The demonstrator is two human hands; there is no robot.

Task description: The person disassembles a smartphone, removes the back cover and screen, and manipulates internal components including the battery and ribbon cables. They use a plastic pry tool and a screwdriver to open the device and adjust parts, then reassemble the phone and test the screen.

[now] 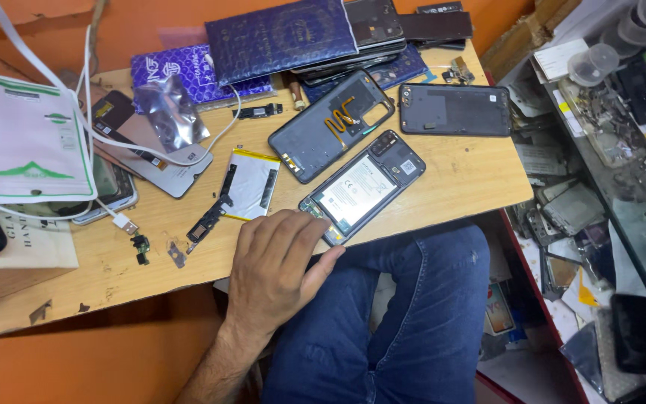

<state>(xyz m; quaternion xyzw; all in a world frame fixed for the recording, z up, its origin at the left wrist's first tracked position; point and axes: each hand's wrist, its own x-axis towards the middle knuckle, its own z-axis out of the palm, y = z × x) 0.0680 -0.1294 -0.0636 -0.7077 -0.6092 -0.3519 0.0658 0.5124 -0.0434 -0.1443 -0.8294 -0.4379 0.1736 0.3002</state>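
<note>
Opened dark smartphone with its back removed, exposing a pale rectangular battery and a small circuit board, is lying diagonally near the front edge of the light wooden table. One of the person's hands is resting palm-down on the table edge, fingers loosely spread and flat, gripping nothing; its fingertips are touching the lower corner of the opened smartphone. From the forearm's angle alone I cannot tell for certain which hand this is, though the thumb is pointing rightward as a left hand's would. The other hand is lying outside the view.

Just beyond the phone, a dark grey plastic back cover with an orange flex strip is lying inside-up, and a second black back cover is sitting to its right, apart from it. A loose silver battery with a yellow edge is lying left of the phone, beside a thin black flex part. A white cable with a flat plug is trailing across the left side, over a grey phone lying face-down. Dark blue patterned boxes are stacked at the far edge. The person's blue denim knee is showing below the table.
</note>
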